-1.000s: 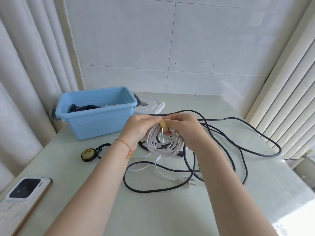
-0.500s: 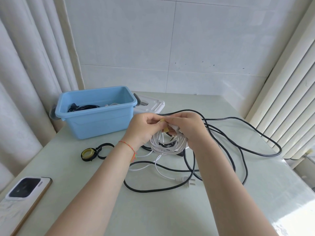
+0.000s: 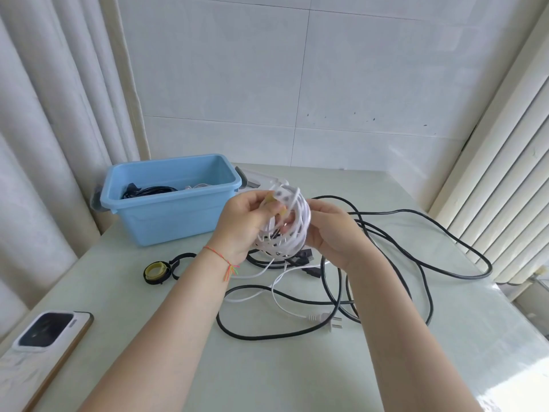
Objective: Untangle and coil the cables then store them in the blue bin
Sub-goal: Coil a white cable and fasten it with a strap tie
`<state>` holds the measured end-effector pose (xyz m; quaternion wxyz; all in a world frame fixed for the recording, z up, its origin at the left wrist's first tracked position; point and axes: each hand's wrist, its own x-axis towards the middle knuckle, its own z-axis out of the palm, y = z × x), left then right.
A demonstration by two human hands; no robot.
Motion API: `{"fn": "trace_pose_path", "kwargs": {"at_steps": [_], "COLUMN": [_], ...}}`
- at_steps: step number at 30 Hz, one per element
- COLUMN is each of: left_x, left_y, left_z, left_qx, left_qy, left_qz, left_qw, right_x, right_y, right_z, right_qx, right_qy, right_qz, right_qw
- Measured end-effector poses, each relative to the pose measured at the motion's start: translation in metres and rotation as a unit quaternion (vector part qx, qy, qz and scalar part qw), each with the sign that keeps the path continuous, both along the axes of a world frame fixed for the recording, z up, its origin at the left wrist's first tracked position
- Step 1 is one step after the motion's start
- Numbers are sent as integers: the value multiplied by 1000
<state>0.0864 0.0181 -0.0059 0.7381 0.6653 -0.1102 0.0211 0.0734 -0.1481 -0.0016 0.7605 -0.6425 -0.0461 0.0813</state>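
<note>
Head view: pale table (image 3: 297, 382) against tiled wall (image 3: 267, 84); one blue bin (image 3: 166, 221), one phone (image 3: 44, 346), two hands (image 3: 237, 230) (image 3: 335, 233) gripping one white cable coil (image 3: 288, 236); black cable (image 3: 445, 263) sprawls right.

Pale tiled wall (image 3: 297, 84), cream curtains (image 3: 44, 129), glossy tabletop (image 3: 267, 376).

Count, head view:
- Hands: 2, left hand (image 3: 242, 226) and right hand (image 3: 332, 233).
- White cable coil (image 3: 289, 233): 1, held between both hands.
- Blue bin (image 3: 169, 215): 1; cables inside, number cannot be told.
- Loose black cable (image 3: 416, 257) on bench (image 3: 267, 367): count of separate cables unclear.
- White plug (image 3: 325, 319): 1.
- Tape roll (image 3: 156, 270): 1.
- Phone (image 3: 44, 343): 1.
</note>
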Motion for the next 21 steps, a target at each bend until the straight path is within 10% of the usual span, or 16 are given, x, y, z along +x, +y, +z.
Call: {"fn": "trace_pose_path", "kwargs": {"at_steps": [11, 21], "left_x": [2, -1], "left_y": [5, 0], "left_z": [-3, 2], "left_qx": [-165, -364], "left_qy": [185, 274], "left_qz": [-132, -260], "left_qw": [960, 851], "right_x": [2, 3], "right_y": [8, 4], "right_z": [-7, -7], "right_qx": [-43, -49], "right_qy": [-64, -49], "right_qz": [-41, -78], "right_qw": [996, 995]}}
